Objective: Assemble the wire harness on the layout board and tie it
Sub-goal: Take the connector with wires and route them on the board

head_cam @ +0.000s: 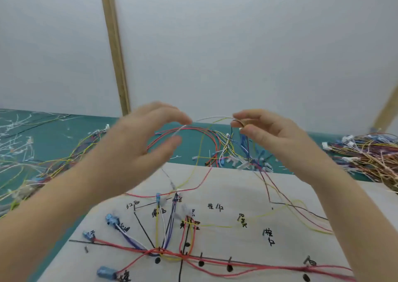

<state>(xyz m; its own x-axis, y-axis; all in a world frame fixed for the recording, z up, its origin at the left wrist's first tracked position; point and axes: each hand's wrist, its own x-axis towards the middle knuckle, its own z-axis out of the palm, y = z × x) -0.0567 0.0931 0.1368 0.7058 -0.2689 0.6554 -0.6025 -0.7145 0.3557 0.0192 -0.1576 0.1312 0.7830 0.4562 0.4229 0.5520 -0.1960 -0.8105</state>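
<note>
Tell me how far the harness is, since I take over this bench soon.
Done: several red, yellow, blue and white wires already lie along the drawn lines on the board. In hand: the right hand pinches a wire end, raised; the left hand is open beside it. Left: loose wires beyond the board, some labelled spots bare, no ties visible.

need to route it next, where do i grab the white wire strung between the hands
Pinch the white wire on its bare mid-span, coming from above: it arcs free in the air there, clear of the tangle below. The right hand already pinches its end; the left hand looks open beside it.
</note>
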